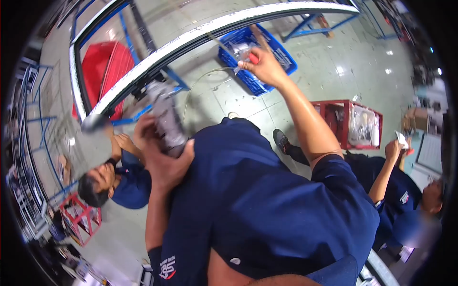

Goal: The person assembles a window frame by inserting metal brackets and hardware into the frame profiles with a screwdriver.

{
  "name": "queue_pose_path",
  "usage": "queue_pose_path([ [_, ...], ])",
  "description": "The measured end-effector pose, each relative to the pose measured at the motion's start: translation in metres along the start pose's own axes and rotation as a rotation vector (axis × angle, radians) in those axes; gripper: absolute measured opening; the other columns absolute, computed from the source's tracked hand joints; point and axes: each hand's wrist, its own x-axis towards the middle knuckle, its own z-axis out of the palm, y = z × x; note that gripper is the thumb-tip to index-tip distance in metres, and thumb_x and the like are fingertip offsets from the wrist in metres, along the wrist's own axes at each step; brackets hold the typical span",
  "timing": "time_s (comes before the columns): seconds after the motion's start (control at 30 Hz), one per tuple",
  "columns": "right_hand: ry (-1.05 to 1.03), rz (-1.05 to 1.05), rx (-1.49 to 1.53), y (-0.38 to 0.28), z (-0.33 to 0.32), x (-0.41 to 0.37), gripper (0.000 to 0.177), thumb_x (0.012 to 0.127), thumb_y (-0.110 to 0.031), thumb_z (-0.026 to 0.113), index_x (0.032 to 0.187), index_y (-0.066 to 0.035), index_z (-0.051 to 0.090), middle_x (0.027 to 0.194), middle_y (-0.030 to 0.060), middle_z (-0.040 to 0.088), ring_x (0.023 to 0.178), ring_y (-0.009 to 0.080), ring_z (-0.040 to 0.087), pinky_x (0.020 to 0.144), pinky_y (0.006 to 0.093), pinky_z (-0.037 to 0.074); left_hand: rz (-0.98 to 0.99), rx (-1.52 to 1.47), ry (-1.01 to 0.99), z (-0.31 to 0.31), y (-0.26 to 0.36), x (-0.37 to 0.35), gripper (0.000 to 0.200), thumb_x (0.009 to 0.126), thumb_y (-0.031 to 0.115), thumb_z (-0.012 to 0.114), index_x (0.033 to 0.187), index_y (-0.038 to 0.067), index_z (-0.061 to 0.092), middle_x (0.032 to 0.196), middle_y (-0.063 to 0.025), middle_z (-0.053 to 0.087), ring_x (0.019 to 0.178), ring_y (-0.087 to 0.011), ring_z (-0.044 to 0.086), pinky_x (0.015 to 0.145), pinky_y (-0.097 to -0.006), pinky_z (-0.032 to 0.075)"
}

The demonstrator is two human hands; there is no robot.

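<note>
Left grip (164,159) clenched round a blurred grey tool (164,119), up by the white frame (191,39); right grip (265,64) pinching a red-handled piece (254,59) at the rail. Risky: any slackening, and down onto the co-worker (102,183) crouched underneath.
</note>
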Motion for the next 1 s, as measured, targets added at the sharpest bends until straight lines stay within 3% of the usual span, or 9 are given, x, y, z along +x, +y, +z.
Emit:
queue_pose_path([
  [0.23, 0.051, 0.425, 0.154, 0.112, 0.022, -0.049, 0.047, 0.093, -0.048, 0.074, 0.082, -0.003, 0.067, 0.072, 0.0155, 0.067, 0.069, 0.0252, 0.064, 0.069, 0.0442, 0.049, -0.012, -0.187, -0.084, 0.001, -0.016, 0.014, 0.094, 0.07, -0.008, 0.079, 0.146, 0.01, 0.026, 0.149, -0.014, 0.029, 0.137, -0.0285, 0.043, 0.113, -0.0405, 0.035],
  [0.37, 0.504, 0.474, 0.094, 0.174, 0.031, -0.067, 0.047, 0.083, -0.043, 0.084, 0.081, -0.001, 0.065, 0.077, 0.0109, 0.068, 0.074, 0.0204, 0.061, 0.072, 0.0411, 0.05, 0.06, -0.017, -0.22, 0.013, -0.001, 0.03, 0.093, 0.071, -0.003, 0.081, 0.146, 0.009, 0.027, 0.147, -0.0141, 0.03, 0.133, -0.0281, 0.045, 0.11, -0.0413, 0.039],
  [0.43, 0.311, 0.638, 0.06, 0.205, 0.013, -0.065, 0.045, 0.082, -0.044, 0.088, 0.088, -0.005, 0.066, 0.077, -0.0003, 0.062, 0.072, 0.0169, 0.056, 0.07, 0.0363, 0.049, -0.001, -0.144, -0.255, 0.027, -0.009, 0.033, 0.091, 0.071, 0.005, 0.085, 0.144, 0.011, 0.03, 0.141, -0.0127, 0.034, 0.132, -0.0258, 0.043, 0.11, -0.0411, 0.039],
  [0.53, 0.441, 0.708, 0.063, 0.295, 0.013, -0.054, 0.081, 0.078, -0.046, 0.091, 0.131, 0.004, 0.056, 0.12, 0.0186, 0.066, 0.11, 0.028, 0.061, 0.099, 0.0405, 0.049, 0.015, -0.138, -0.282, 0.052, -0.002, 0.044, 0.083, 0.071, 0.007, 0.084, 0.138, 0.013, 0.035, 0.133, -0.0107, 0.038, 0.123, -0.0245, 0.046, 0.099, -0.0404, 0.045],
  [0.6, 0.486, 0.518, 0.064, 0.338, -0.001, -0.042, 0.056, 0.083, -0.046, 0.086, 0.107, 0.0, 0.066, 0.1, 0.0115, 0.069, 0.094, 0.0239, 0.065, 0.088, 0.039, 0.053, 0.184, -0.09, -0.217, 0.07, 0.007, 0.049, 0.08, 0.07, 0.006, 0.083, 0.135, 0.011, 0.037, 0.131, -0.0125, 0.039, 0.12, -0.0255, 0.046, 0.098, -0.0393, 0.045],
  [0.67, 0.331, 0.758, 0.416, 0.359, -0.026, -0.021, 0.048, 0.085, -0.047, 0.084, 0.09, -0.004, 0.064, 0.08, 0.0046, 0.063, 0.076, 0.0216, 0.062, 0.075, 0.0378, 0.052, 0.088, -0.185, -0.242, 0.08, 0.011, 0.048, 0.078, 0.07, 0.005, 0.083, 0.133, 0.011, 0.038, 0.13, -0.013, 0.04, 0.118, -0.0255, 0.047, 0.098, -0.0387, 0.046],
  [0.77, 0.398, 0.582, 0.122, 0.407, -0.044, 0.015, 0.043, 0.083, -0.037, 0.087, 0.083, -0.006, 0.058, 0.07, 0.0006, 0.054, 0.067, 0.0206, 0.058, 0.069, 0.0375, 0.05, 0.08, -0.129, -0.182, 0.086, 0.021, 0.044, 0.077, 0.07, 0.005, 0.083, 0.133, 0.01, 0.039, 0.129, -0.0134, 0.04, 0.117, -0.0258, 0.048, 0.099, -0.0392, 0.046],
  [0.93, 0.515, 0.324, 0.071, 0.444, -0.054, 0.066, 0.047, 0.073, -0.015, 0.089, 0.114, -0.002, 0.071, 0.097, 0.0025, 0.07, 0.076, 0.0188, 0.056, 0.069, 0.039, 0.047, -0.128, -0.238, -0.005, 0.096, 0.024, 0.019, 0.083, 0.073, 0.007, 0.083, 0.14, 0.009, 0.035, 0.133, -0.0128, 0.04, 0.116, -0.0243, 0.049, 0.102, -0.04, 0.045],
  [1.0, 0.417, 0.312, 0.024, 0.429, -0.059, 0.087, 0.062, 0.077, -0.03, 0.09, 0.129, -0.003, 0.07, 0.112, 0.0054, 0.072, 0.086, 0.0189, 0.059, 0.075, 0.0375, 0.048, -0.225, -0.277, 0.055, 0.093, 0.024, 0.012, 0.089, 0.074, 0.007, 0.083, 0.146, 0.008, 0.032, 0.138, -0.0129, 0.04, 0.119, -0.0237, 0.05, 0.104, -0.0393, 0.045],
])
